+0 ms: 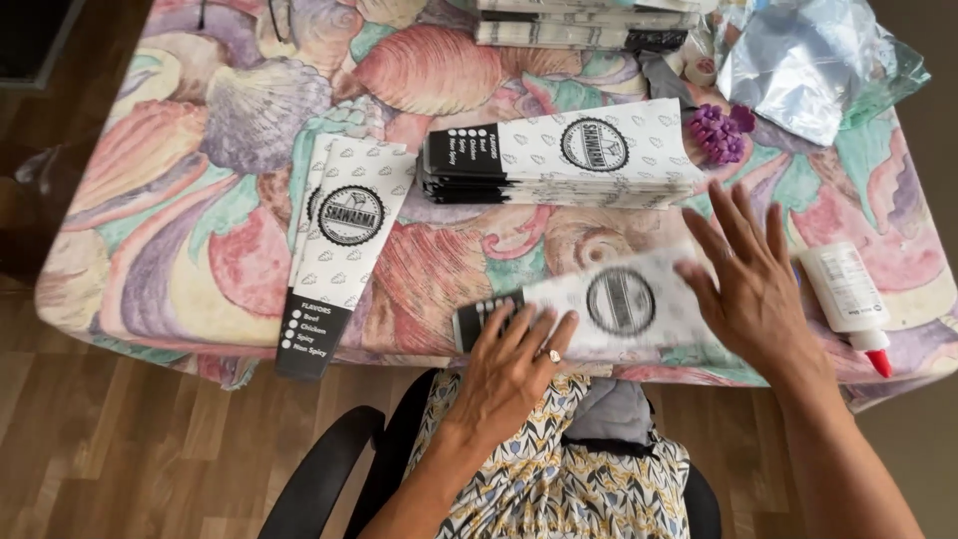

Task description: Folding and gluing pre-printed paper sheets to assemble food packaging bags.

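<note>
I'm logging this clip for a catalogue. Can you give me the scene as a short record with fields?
setting: table under a seashell-print tablecloth, seen from above
left hand: flat, pressing the near edge of a paper sleeve
right hand: spread open over the sleeve's right end
paper sleeve: white and black, round emblem, blurred
stack of sleeves: beyond the hands
finished pile: left, overhanging the table edge
glue bottle: lying right of the right hand, red tip
purple flower: by the stack

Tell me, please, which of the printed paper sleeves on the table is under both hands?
The single blurred sleeve at the near table edge, beneath the left hand and right hand; the others lie untouched farther back and left.
</note>
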